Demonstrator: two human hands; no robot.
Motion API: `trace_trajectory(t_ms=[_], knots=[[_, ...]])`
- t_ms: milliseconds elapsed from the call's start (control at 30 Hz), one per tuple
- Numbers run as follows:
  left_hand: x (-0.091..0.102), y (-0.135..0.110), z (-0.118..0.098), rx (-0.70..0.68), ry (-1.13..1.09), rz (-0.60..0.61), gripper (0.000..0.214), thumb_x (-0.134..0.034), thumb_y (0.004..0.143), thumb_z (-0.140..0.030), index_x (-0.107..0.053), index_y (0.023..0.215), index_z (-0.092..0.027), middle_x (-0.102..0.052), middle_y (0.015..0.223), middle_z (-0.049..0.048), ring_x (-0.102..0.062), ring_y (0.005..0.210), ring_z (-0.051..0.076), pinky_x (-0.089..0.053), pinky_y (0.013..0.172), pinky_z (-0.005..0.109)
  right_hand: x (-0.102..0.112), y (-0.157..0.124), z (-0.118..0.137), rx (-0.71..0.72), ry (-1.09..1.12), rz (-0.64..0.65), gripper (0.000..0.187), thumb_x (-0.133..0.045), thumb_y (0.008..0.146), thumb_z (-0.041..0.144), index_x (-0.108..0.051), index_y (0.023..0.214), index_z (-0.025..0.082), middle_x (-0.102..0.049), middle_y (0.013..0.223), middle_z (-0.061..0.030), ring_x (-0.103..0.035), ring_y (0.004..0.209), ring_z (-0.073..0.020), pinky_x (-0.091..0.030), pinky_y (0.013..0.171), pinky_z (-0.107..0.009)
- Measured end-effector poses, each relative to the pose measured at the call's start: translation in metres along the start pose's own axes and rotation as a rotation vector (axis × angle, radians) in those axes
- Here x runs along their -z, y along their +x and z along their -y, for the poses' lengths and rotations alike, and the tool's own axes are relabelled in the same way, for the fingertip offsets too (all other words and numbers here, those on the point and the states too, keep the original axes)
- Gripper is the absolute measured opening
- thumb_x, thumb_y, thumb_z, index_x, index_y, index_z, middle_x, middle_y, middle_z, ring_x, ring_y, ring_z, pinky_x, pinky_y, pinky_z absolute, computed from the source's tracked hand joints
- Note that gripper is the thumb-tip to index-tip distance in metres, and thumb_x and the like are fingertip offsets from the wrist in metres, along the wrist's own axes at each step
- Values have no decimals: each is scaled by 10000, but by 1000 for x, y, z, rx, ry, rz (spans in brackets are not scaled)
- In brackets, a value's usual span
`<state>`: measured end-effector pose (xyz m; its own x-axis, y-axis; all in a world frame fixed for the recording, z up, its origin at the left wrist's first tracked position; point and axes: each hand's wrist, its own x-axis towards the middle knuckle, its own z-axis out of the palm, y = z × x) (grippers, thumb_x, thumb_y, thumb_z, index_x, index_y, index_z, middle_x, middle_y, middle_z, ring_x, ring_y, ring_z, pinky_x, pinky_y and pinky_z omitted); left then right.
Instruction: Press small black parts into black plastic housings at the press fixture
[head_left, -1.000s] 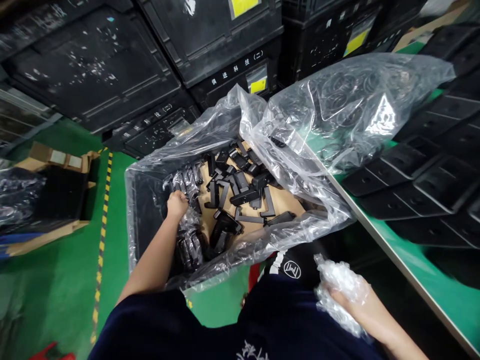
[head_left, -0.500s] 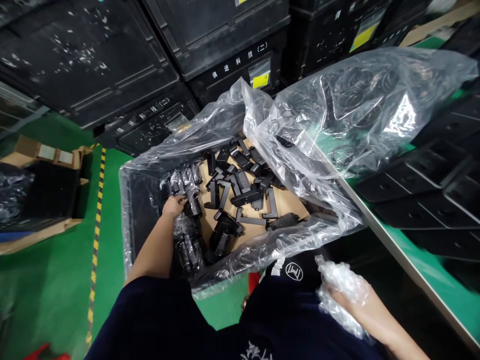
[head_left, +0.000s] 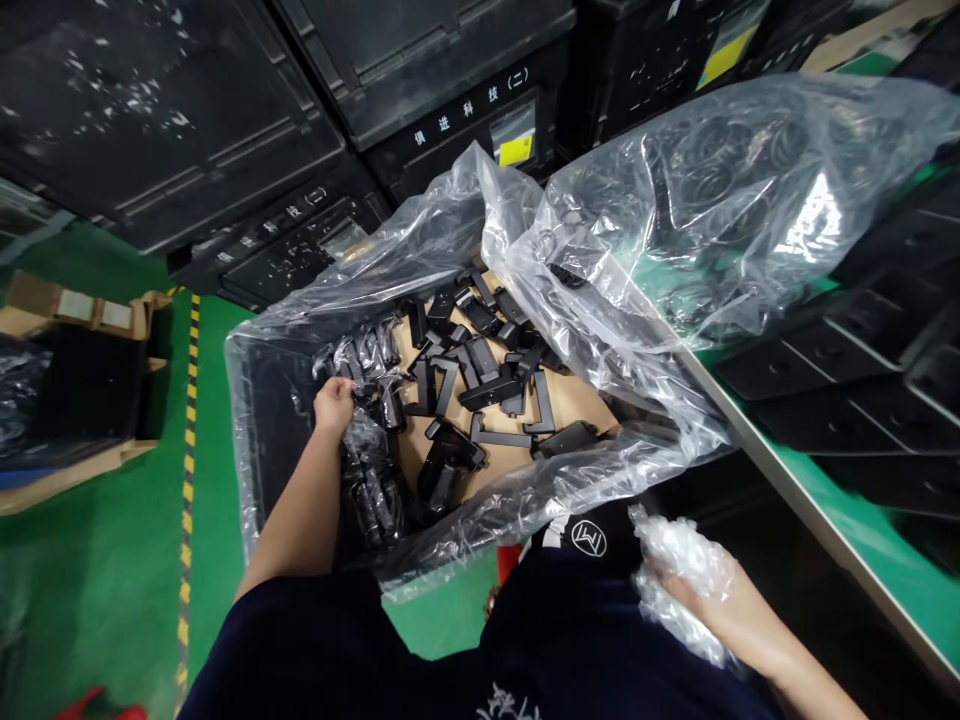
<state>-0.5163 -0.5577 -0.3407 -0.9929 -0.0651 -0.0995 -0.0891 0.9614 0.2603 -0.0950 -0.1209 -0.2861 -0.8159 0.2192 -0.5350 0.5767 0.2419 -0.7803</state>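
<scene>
My left hand (head_left: 333,403) reaches down into a black crate (head_left: 274,420) lined with a clear plastic bag (head_left: 420,250). Its fingers are curled on a plastic-wrapped bundle of black parts (head_left: 367,370) at the crate's left side. Loose black plastic brackets (head_left: 480,385) lie on a brown cardboard sheet (head_left: 570,400) inside the crate. My right hand (head_left: 694,590) rests by my lap at the lower right, closed on a crumpled wad of clear plastic film (head_left: 675,560).
Black crates (head_left: 420,60) are stacked behind the open one. A green workbench (head_left: 847,520) on the right holds black trays (head_left: 862,350) and a clear bag of black rings (head_left: 735,190). A cardboard box (head_left: 82,390) stands on the green floor at left, beside a yellow-black line (head_left: 187,480).
My left hand shifted slightly left and up over the wrapped bundle. My head's view drifted a little. The right hand with the film stayed in place.
</scene>
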Motion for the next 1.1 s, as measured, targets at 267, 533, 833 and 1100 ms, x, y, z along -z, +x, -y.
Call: trace_trajectory(t_ms=[267,533,833,1100], knots=[[0,19,-45,-187,266,204,441,-503,914,-499,-631,1210,-199,-723,928,135,-666,963,317,-469,831,367,-3,6,0,44,-69,55,286,-593,793,511,-608,794,225,-714,893,-66,-694,834,-280,-606,710,-337],[1,34,-69,-259,346,379,228,-583,884,-389,-763,984,-291,-747,1054,24,-683,943,218,-467,729,240,-6,3,0,73,-79,19,286,-561,809,501,-619,814,221,-690,773,-41,-672,702,-254,-577,638,-335],[42,-35,-99,-464,340,181,301,-520,918,-391,-746,1057,-249,-758,969,62,-692,907,268,-466,781,306,-2,0,4,67,-29,17,299,-558,786,504,-620,842,216,-697,795,-44,-675,705,-260,-583,640,-343],[62,-45,-180,-715,61,-14,318,-489,913,-383,-738,945,-187,-740,832,55,-673,740,199,-438,711,259,-3,-2,10,74,-28,13,259,-569,754,466,-608,812,217,-682,756,-41,-666,681,-255,-576,636,-341]])
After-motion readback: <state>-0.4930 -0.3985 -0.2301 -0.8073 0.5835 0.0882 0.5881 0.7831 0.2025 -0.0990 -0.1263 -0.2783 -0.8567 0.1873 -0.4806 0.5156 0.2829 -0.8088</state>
